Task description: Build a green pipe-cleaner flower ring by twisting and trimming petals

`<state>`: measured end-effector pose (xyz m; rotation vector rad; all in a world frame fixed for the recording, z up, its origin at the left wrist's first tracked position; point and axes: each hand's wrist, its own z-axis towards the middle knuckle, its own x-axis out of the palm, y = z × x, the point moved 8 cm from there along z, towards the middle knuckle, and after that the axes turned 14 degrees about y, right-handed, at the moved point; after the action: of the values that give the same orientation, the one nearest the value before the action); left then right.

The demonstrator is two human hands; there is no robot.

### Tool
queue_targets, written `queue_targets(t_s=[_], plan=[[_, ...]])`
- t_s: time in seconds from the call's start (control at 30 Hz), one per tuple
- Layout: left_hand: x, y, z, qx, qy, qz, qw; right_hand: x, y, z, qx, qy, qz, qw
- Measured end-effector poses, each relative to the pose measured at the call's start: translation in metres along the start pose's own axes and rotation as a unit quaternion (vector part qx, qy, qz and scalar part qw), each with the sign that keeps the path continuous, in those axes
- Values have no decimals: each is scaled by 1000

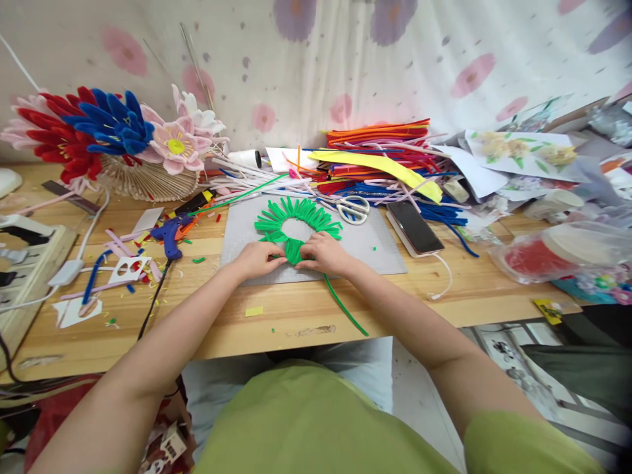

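A ring of looped green pipe cleaners (296, 209) lies on the grey mat (380, 253) in front of me. My left hand (261, 258) pinches the near-left part of the ring, its fingertips against the fuzzy green stems. From the other side, my right hand (323, 253) grips the near-right part, fingers bent over the loops. Between the hands the green loops bunch closely together. A loose green pipe cleaner (345, 306) trails from under my right hand toward the table's front edge. My fingertips are partly hidden by the green loops.
Scissors (353, 209) rest at the mat's back right, beside a phone (415, 228) with a cable. Bundles of coloured pipe cleaners (380, 135) lie behind. On the left are a blue glue gun (170, 236), scraps, a power strip (37, 276) and pipe-cleaner flowers (118, 128).
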<state>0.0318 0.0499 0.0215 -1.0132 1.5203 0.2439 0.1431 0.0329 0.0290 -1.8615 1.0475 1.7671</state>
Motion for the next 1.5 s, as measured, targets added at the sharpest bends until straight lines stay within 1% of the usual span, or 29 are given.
queue_targets(t_s=[0.07, 0.13, 0.2, 0.3, 0.33, 0.37, 0.4, 0.43, 0.5, 0.53, 0.63, 0.7, 0.73, 0.77, 0.8, 0.87, 0.9, 0.93, 0.97, 1.03, 1.13, 1.23, 1.3, 1.37, 1.5], plan=[[-9, -3, -1, -7, -7, 46, 999, 1, 1, 1, 3, -2, -18, 1000], [-22, -10, -2, -7, -33, 86, 996, 1, -1, 2, 9, -5, -38, 999], [-34, -26, -1, 32, -60, 103, 992, -1, -7, 1, 17, -7, -58, 998], [-48, -54, 8, 122, -96, 96, 983, -7, -18, -1, 15, -14, -82, 996], [-51, -59, 14, 139, -102, 89, 981, -9, -21, -2, 8, -15, -90, 996], [-53, -60, 23, 141, -106, 81, 981, -11, -23, -3, -2, -16, -97, 995], [-52, -57, 34, 128, -96, 71, 985, -13, -25, -3, -11, -16, -103, 994], [-50, -50, 47, 96, -81, 58, 990, -15, -27, -4, -20, -15, -108, 994], [-41, -29, 72, 2, -22, 35, 999, -16, -26, -5, -33, -14, -115, 993], [-36, -20, 82, -31, 8, 39, 999, -16, -25, -5, -36, -15, -116, 993], [-26, -4, 101, -74, 87, -3, 993, -13, -19, -6, -33, -16, -112, 993], [-21, 0, 102, -85, 133, -17, 987, -12, -16, -5, -27, -16, -107, 994], [-22, 1, 99, -92, 136, -16, 986, -12, -15, -4, -20, -18, -105, 994], [-25, 3, 95, -102, 120, -15, 987, -14, -16, -2, -9, -25, -103, 994], [-31, 5, 90, -116, 87, -17, 989, -17, -18, 0, 5, -38, -100, 994], [-43, 13, 74, -152, -12, -34, 988, -24, -23, 5, 31, -68, -91, 993], [-46, 17, 66, -172, -49, -47, 983, -27, -25, 8, 36, -79, -85, 993], [-46, 22, 59, -189, -67, -59, 978, -29, -26, 13, 34, -84, -77, 993], [-43, 26, 55, -208, -67, -67, 974, -28, -26, 17, 25, -83, -69, 994], [-35, 33, 50, -244, -40, -67, 967, -24, -23, 25, 1, -72, -49, 996], [-26, 38, 49, -286, -7, -35, 958, -15, -18, 29, -7, -76, -10, 997], [-24, 34, 52, -293, -6, 10, 956, -9, -12, 24, 10, -105, -5, 994], [-25, 33, 54, -298, -13, 30, 954, -7, -7, 21, 18, -121, -28, 992], [-26, 36, 58, -303, -10, 34, 952, -5, -1, 21, 19, -122, -55, 991], [-25, 47, 69, -302, 40, 14, 952, -1, 7, 25, 13, -108, -76, 991]])
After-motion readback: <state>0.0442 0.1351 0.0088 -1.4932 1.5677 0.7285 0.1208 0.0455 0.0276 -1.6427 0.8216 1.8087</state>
